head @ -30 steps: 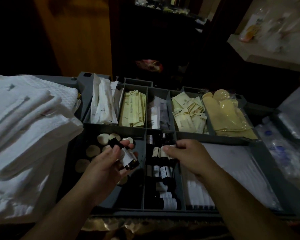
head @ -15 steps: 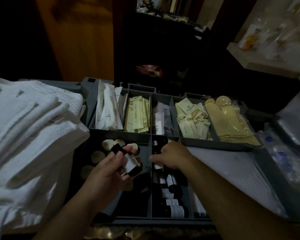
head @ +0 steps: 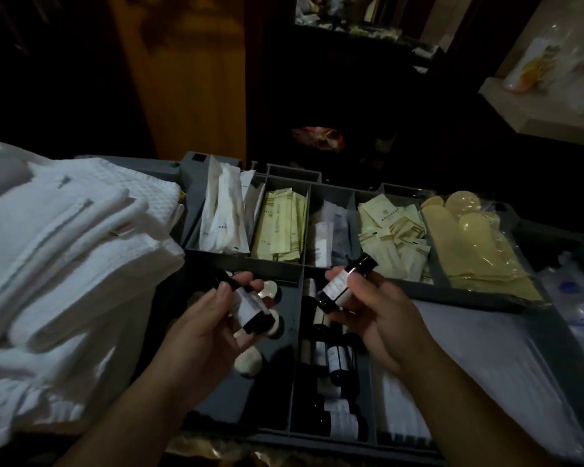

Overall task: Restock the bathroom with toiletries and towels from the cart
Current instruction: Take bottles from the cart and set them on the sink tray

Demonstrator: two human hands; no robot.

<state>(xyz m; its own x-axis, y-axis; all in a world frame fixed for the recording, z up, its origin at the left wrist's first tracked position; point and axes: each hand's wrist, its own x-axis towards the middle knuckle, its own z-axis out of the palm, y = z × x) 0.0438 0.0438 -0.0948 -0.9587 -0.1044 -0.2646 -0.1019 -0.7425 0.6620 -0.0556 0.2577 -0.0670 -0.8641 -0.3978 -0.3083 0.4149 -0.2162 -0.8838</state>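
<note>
Left hand (head: 203, 328): bottle (head: 252, 308) | right hand (head: 381, 318): second bottle (head: 338, 288) | towels (head: 64, 247) left | sachets (head: 280, 227) behind

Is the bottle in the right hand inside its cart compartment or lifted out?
Lifted out. The right hand grips the dark bottle above the bottle compartment, tilted, cap end raised.

Cart tray (head: 243, 261) — towels (head: 64, 247), sachets (head: 280, 227), sm. bottles (head: 339, 360), gloves (head: 469, 244).

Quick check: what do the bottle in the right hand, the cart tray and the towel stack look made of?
Bottle: dark glossy plastic or glass, can't tell which; black cap, matte white paper-like label.
Cart tray: grey moulded plastic, matte, thin rigid dividers.
Towel stack: white woven cotton-like cloth, waffle texture on top.
</note>
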